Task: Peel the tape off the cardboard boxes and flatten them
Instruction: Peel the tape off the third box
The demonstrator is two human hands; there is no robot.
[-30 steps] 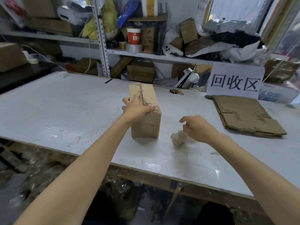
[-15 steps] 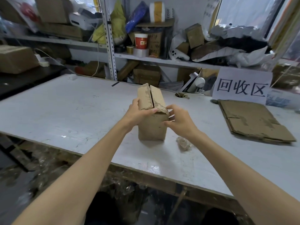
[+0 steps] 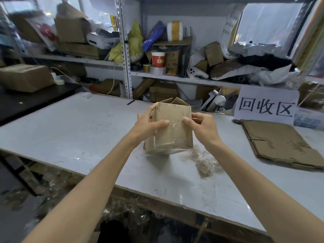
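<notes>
Cardboard box [image 3: 173, 135] is at the middle of the table [image 3: 84, 130], gripped on both sides. Left hand [image 3: 149, 126] and right hand [image 3: 202, 128] have thumbs pressed on the near face and fingers [image 3: 152, 108] curled round the side edges. Top flaps stand ajar. Clear tape [image 3: 175, 124] remains on the near face. A crumpled tape wad [image 3: 203, 166] lies just beside the box; flattened cardboard [image 3: 277, 142] lies well apart, to the right.
</notes>
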